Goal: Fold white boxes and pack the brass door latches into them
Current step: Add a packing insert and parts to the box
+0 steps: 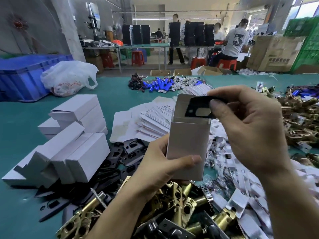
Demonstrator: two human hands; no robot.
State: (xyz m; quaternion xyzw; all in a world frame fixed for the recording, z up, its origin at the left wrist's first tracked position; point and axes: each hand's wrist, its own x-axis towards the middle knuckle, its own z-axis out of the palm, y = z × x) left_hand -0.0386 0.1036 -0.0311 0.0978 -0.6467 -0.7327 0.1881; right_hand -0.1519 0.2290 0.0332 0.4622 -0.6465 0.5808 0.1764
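My left hand [160,163] grips a folded white box [188,144] upright, its top open with the flap standing at the back. My right hand [246,128] pinches a black strike plate [198,107] at the box's open mouth, the plate partly inside. Brass door latches [174,204] lie heaped on the table just below my hands. A stack of closed white boxes [69,140] sits to the left.
Flat unfolded box blanks [153,118] lie behind the held box. Loose black plates [120,157] spread at centre left, small bagged parts [241,195] at right, more brass hardware [302,121] at far right. A blue crate [22,78] and a plastic bag [69,78] stand at back left.
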